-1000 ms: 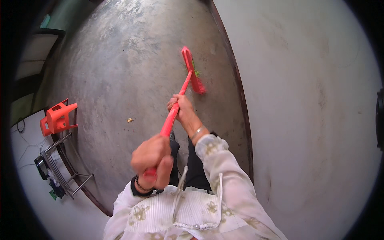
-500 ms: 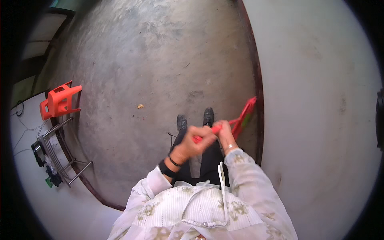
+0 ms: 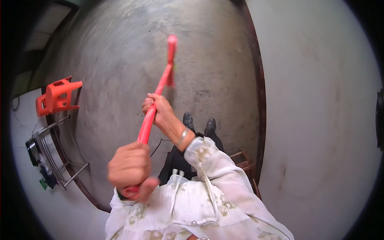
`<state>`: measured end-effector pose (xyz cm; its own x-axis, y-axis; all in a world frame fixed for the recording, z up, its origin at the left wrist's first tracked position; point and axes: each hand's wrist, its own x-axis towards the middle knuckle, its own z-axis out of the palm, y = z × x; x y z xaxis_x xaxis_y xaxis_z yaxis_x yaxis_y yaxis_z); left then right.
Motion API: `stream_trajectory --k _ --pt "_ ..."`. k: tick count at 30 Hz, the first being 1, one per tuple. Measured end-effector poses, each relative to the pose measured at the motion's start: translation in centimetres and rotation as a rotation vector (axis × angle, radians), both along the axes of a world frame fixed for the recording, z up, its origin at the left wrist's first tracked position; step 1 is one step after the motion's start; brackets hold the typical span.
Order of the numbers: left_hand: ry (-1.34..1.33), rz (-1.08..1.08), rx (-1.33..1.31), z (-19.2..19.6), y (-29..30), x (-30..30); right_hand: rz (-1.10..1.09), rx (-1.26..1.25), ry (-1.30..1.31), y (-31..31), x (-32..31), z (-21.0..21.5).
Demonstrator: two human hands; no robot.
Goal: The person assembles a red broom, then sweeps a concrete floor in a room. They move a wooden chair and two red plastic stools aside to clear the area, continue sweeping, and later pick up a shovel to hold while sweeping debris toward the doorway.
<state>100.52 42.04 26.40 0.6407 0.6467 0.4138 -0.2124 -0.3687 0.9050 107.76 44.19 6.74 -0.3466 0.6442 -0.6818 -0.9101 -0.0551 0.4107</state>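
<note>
Both hands are wrapped tight around the red broom [image 3: 160,86]: left hand [image 3: 130,170] near, right hand [image 3: 158,110] farther. Its head is over bare floor [image 3: 112,60], between the wall [image 3: 320,100] and the orange stool [image 3: 56,96].

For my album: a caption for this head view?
Both hands, left hand and right hand, grip a red broom over a concrete floor.

**Both hands on a red broom**

The left hand [image 3: 130,170] is clenched around the near end of the red broom [image 3: 157,94], toward seven o'clock. The right hand [image 3: 157,109] grips the handle higher up. The blurred broom head points to twelve o'clock over the grey concrete floor [image 3: 120,60]. An orange plastic stool [image 3: 56,96] stands at nine o'clock, above a metal rack [image 3: 54,156].
</note>
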Motion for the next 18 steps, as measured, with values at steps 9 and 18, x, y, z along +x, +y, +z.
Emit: stream_trajectory --k 9,18 --pt "0.088 -0.285 -0.611 -9.3 -2.0 -2.6 0.008 -0.452 -0.049 -17.5 2.5 -9.5" --pt "0.202 0.140 -0.368 -10.4 3.2 -6.2 0.162 -0.240 -0.022 -3.2 -4.3 -15.7"
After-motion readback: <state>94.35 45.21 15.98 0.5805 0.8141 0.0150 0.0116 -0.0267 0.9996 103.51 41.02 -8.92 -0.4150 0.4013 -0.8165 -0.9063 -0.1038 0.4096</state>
